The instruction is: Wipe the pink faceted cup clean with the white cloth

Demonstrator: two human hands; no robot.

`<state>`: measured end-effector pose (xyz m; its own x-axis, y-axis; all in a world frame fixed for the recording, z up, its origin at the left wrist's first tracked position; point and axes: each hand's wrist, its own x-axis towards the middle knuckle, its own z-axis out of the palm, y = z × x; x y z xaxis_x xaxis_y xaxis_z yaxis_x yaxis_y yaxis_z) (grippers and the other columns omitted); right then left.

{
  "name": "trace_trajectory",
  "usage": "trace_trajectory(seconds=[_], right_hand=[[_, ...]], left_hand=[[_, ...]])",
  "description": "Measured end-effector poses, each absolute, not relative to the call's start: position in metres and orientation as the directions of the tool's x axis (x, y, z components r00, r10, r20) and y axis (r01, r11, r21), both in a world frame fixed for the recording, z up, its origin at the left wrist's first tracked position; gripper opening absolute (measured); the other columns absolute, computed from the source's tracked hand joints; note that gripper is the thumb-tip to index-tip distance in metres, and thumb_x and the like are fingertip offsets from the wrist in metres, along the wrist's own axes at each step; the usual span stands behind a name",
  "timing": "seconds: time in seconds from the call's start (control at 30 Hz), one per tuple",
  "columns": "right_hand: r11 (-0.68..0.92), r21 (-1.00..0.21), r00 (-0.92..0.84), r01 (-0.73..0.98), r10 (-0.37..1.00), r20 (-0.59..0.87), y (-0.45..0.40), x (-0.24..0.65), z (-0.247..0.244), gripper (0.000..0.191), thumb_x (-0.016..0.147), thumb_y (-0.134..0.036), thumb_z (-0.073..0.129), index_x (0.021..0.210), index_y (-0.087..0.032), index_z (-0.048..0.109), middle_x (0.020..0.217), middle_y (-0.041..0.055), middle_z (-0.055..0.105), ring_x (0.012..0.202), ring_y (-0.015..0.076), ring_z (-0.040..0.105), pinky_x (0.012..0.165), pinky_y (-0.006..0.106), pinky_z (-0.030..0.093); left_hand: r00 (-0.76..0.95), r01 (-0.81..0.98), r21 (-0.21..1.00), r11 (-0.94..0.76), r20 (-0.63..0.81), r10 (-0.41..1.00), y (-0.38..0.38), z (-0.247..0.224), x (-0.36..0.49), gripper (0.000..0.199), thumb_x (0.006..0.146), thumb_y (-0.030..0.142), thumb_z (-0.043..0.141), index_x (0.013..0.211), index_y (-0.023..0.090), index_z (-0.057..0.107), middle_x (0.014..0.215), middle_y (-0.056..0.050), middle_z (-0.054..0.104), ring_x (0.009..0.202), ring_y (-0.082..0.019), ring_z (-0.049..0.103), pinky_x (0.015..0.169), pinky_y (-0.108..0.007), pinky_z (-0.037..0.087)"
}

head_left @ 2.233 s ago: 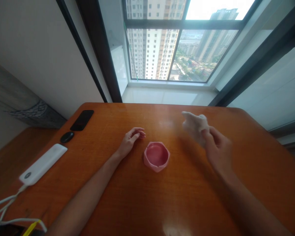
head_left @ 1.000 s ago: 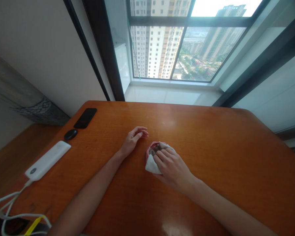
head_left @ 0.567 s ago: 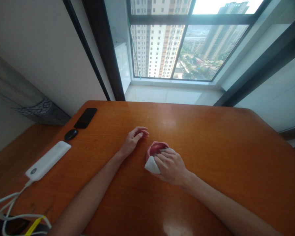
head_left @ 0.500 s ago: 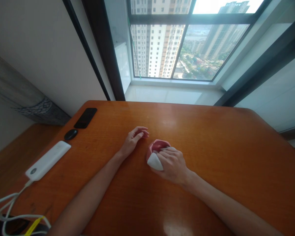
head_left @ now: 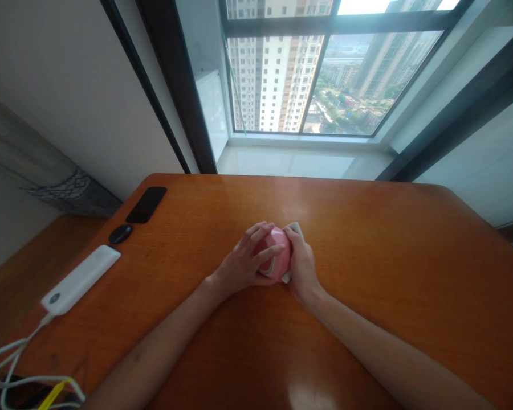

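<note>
Now takes hold of the pink bowl (head_left: pixel 284 261) with the left hand (head_left: pixel 250 259) too, wrapping spread fingers around one side, while pressing the white cloth (head_left: pixel 296 229) against the opposite side with the right hand (head_left: pixel 303 265). Grasps the bowl itself with the left grip; clasps the cloth, backed by the bowl, with the right grip. Sits, as a piece, between both palms over the middle of the worktop (head_left: pixel 380 273); cannot tell whether lifted clear or touching. Seems, as a judgement, to pass from one-handed rubbing inside the bowl to two-handed handling, steadying with the left and bringing the cloth to the outer wall.

Against the earlier frame, no longer rests the left hand apart, beside the bowl. No longer shows the opening facing up with the cloth reaching inside; looks tipped over, opening hidden. Leaves the black phone (head_left: pixel 146 205), the black oval object (head_left: pixel 120 234) and the white power bank (head_left: pixel 82 279) unmoved along the left edge.
</note>
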<state>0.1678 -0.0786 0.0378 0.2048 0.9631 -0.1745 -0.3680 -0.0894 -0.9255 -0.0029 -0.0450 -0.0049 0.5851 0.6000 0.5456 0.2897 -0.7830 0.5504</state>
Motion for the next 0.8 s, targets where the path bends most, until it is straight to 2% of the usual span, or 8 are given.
trace_trajectory(seconds=[0.07,0.17,0.27,0.37,0.5,0.6,0.67,0.8], right_hand=[[-0.040,-0.925,0.202,-0.379,0.972,-0.124,-0.077,0.167,0.030,0.035,0.098,-0.053,0.062,0.079,-0.026,0.049,0.071,-0.0070,0.046,0.062,0.0136,0.038,0.058,0.022,0.043],[-0.004,-0.916,0.178,-0.402,0.980,-0.083,-0.075,0.165,0.021,0.036,0.097,-0.054,0.063,0.079,-0.026,0.050,0.075,-0.0057,0.048,0.066,0.0145,0.040,0.064,0.024,0.047],[-0.022,-0.904,0.160,-0.426,0.982,-0.100,-0.074,0.163,0.017,0.041,0.094,-0.059,0.068,0.078,-0.025,0.051,0.075,-0.0046,0.051,0.067,0.0148,0.044,0.066,0.025,0.049],[-0.129,-0.881,0.071,-0.455,0.981,-0.181,-0.076,0.163,0.016,0.051,0.093,-0.071,0.064,0.077,-0.024,0.055,0.066,-0.0033,0.054,0.058,0.0148,0.045,0.055,0.027,0.046],[-0.256,-0.845,-0.077,-0.470,0.965,-0.250,-0.079,0.164,0.016,0.066,0.089,-0.086,0.058,0.081,-0.022,0.065,0.055,-0.0018,0.056,0.042,0.0132,0.042,0.037,0.027,0.032],[-0.281,-0.865,-0.089,-0.416,0.959,-0.269,-0.081,0.164,0.015,0.070,0.083,-0.092,0.059,0.077,-0.023,0.063,0.047,-0.0037,0.052,0.033,0.0117,0.037,0.029,0.027,0.022],[-0.277,-0.886,-0.073,-0.372,0.960,-0.270,-0.082,0.165,0.014,0.072,0.080,-0.095,0.059,0.072,-0.024,0.060,0.042,-0.0051,0.047,0.029,0.0113,0.034,0.026,0.027,0.020],[-0.263,-0.904,-0.030,-0.337,0.963,-0.269,-0.082,0.165,0.012,0.077,0.076,-0.100,0.058,0.063,-0.025,0.056,0.037,-0.0048,0.043,0.026,0.0114,0.033,0.025,0.028,0.019]], left_hand=[[0.552,0.303,0.582,-0.755,0.538,0.636,-0.044,-0.009,-0.003,0.067,0.076,0.044,0.100,0.133,0.033,0.068,0.166,-0.016,0.045,0.157,-0.044,0.041,0.131,-0.066,0.036],[0.517,0.253,0.672,-0.696,0.515,0.684,-0.042,-0.014,-0.005,0.084,0.064,0.046,0.106,0.134,0.033,0.062,0.162,-0.016,0.044,0.150,-0.044,0.048,0.125,-0.062,0.046],[0.525,0.161,0.718,-0.677,0.519,0.675,-0.041,-0.017,-0.007,0.100,0.060,0.044,0.108,0.142,0.033,0.052,0.160,-0.017,0.041,0.148,-0.043,0.050,0.124,-0.059,0.047],[0.549,0.084,0.729,-0.680,0.535,0.642,-0.039,-0.017,-0.005,0.107,0.062,0.042,0.106,0.148,0.033,0.043,0.156,-0.017,0.043,0.149,-0.041,0.048,0.124,-0.057,0.046],[0.556,0.004,0.750,-0.661,0.548,0.625,-0.041,-0.011,-0.003,0.105,0.071,0.046,0.099,0.151,0.031,0.033,0.147,-0.016,0.047,0.143,-0.039,0.049,0.118,-0.056,0.048],[0.580,0.044,0.872,-0.488,0.375,0.723,-0.047,-0.005,-0.004,0.093,0.083,0.058,0.088,0.149,0.030,0.030,0.144,-0.015,0.049,0.122,-0.030,0.061,0.105,-0.047,0.055],[0.599,0.076,0.924,-0.376,0.259,0.757,-0.050,-0.001,-0.006,0.090,0.088,0.066,0.082,0.150,0.029,0.027,0.137,-0.013,0.053,0.107,-0.025,0.064,0.094,-0.041,0.057],[0.603,0.093,0.941,-0.324,0.206,0.771,-0.052,-0.001,-0.006,0.092,0.089,0.073,0.078,0.150,0.027,0.027,0.130,-0.011,0.058,0.101,-0.023,0.065,0.090,-0.039,0.058]])
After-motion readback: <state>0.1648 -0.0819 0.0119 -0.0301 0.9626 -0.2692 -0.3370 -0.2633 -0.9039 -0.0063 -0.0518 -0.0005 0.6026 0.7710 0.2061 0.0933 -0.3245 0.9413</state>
